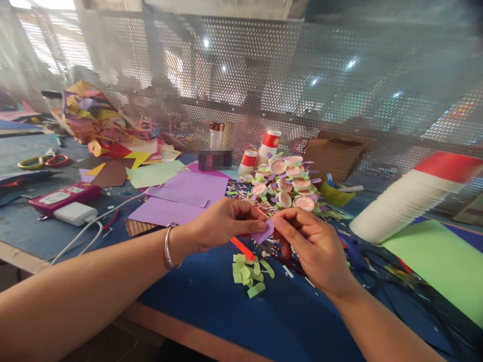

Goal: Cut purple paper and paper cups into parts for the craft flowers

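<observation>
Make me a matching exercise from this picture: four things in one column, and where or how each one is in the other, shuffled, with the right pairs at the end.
Things
1. Slip
2. Green scraps
3. Cup stack
4. Charger

Places and states
A. White, at the left of the picture
B. Between the fingers of the left hand and right hand
C. Tilted, at the right of the picture
D. Loose on the blue table

Pairs: 1-B, 2-D, 3-C, 4-A
</observation>
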### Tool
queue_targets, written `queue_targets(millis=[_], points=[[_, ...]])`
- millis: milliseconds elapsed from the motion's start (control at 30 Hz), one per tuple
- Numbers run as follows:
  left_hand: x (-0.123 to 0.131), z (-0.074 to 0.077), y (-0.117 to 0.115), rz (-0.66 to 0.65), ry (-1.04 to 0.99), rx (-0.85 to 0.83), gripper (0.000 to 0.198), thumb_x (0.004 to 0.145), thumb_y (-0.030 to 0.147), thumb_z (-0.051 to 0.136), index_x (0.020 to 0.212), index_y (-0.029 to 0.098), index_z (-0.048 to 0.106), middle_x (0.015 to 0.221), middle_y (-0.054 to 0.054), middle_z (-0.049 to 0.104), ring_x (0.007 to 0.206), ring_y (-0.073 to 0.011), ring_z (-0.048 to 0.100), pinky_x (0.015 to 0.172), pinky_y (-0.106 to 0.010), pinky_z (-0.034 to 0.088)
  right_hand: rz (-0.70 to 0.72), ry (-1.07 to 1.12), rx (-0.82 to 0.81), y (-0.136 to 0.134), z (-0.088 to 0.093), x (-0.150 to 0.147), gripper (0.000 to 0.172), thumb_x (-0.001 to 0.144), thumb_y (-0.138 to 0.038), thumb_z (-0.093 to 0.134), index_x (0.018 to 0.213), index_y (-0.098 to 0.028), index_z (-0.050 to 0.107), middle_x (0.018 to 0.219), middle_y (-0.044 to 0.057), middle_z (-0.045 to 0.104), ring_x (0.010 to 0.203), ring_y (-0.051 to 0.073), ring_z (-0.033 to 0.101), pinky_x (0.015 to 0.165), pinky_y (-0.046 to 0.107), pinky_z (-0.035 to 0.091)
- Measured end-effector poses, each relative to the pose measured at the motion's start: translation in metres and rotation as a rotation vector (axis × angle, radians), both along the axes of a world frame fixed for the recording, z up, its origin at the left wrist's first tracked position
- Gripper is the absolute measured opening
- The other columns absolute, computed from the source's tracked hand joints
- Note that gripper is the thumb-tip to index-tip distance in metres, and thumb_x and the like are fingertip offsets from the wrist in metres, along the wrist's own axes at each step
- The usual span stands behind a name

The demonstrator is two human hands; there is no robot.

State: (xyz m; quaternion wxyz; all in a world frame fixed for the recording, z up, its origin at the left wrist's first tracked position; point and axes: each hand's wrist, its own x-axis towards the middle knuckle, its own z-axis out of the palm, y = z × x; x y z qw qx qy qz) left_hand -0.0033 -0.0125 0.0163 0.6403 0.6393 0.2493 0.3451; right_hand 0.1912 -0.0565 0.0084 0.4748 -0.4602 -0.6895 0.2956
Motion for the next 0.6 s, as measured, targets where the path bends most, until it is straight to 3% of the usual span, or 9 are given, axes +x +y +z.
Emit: queue_targets(millis=[333,600], points=[[0.0029,-0.0043,-0.0014,0.084,-0.047,0.128,0.011,0.084,0.023,0.070,0.082,0.013,0.068,0.074,-0.002,0.068,0.069,-0.0087,0.061,0.069,-0.023,0.047,0.014,0.024,-0.045,-0.0033,0.0003,0.0004,0.026,0.093,-0.043,0.062,0.083,-0.020,0.063,0.066,-0.003,0.062,0.043,0.006,0.054,0.040,0.017,0.041],[0.0022,-0.0033,-0.0030,0.164,0.100,0.284,0.010,0.085,0.024,0.066,0.085,0.014,0.063,0.075,-0.003,0.066,0.068,-0.0110,0.058,0.064,-0.026,0.046,0.021,-0.063,-0.085,-0.0009,0.0035,0.0008,0.028,0.093,-0.046,0.061,0.084,-0.020,0.062,0.065,-0.004,0.061,0.043,0.007,0.054,0.041,0.018,0.041]])
